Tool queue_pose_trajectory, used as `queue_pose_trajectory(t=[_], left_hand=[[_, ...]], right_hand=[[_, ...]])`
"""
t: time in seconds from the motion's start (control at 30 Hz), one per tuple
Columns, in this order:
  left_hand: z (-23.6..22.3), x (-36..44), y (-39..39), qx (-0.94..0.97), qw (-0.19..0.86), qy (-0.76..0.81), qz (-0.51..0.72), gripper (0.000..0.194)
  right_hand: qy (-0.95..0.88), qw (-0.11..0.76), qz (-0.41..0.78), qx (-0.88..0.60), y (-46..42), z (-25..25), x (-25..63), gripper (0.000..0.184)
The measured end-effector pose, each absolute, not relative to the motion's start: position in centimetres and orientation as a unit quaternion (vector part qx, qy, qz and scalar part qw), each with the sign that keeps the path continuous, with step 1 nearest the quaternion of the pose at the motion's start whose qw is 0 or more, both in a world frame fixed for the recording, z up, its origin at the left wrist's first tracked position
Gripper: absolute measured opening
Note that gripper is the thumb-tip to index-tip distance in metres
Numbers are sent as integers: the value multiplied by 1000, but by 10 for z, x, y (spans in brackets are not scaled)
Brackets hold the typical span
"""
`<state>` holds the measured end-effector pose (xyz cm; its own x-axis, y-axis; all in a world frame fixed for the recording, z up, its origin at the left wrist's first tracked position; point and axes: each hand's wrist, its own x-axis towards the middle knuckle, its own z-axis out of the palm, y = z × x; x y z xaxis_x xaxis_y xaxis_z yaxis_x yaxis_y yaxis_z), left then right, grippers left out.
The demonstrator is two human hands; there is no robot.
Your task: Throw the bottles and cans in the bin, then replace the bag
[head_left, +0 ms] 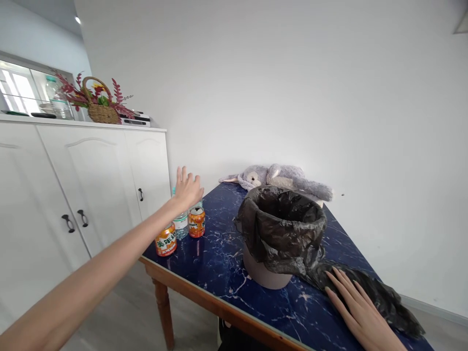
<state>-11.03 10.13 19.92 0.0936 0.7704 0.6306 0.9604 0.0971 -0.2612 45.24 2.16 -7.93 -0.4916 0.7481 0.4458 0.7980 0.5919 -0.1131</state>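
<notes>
My left hand (188, 189) is stretched out over the table's left end, fingers spread, in front of clear plastic bottles. Below it stand a clear bottle (181, 225) with a white label and an orange drink can (196, 223). Another orange can (166, 242) stands nearer, its top partly behind my forearm. My right hand (356, 302) lies flat with fingers extended, touching the loose end of a black plastic bag (387, 295). That bag lines a grey bin (268, 273) and is folded over its rim.
A grey plush toy (288, 178) lies at the back of the blue marble-patterned table (219, 263), against the wall. White cabinets (98, 165) stand at left, with a flower basket (104, 113) and a bottle (60, 102) on top.
</notes>
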Motion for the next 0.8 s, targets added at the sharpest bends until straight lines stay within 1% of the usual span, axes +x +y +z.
queue_pose_trajectory(t=[0.1,0.23,0.3,0.4,0.5,0.6,0.73,0.8], left_hand=[[200,-125,119,-648,315,-687,-95,36],[200,-125,123,-669,318,-666,-90,29],[203,-121,121,-678,323,-654,-93,28],[215,-110,115,-685,335,-637,-109,31],[238,-89,103,-706,368,-570,-202,33],[269,-56,79,-737,389,-445,-329,34],[304,-1,27,-731,371,-355,-449,33],[312,24,3,-737,343,-338,-475,31]], right_hand=[[-857,225,-45,-461,21,-77,450,49],[-848,215,-33,-484,24,-76,447,57],[-833,226,-34,-504,23,-74,443,60],[-813,241,-26,-529,21,-69,437,60],[-813,240,-12,-530,19,-65,433,58],[-806,237,-6,-542,19,-64,432,60],[-794,234,0,-561,18,-61,431,62],[-791,236,2,-565,18,-61,430,62]])
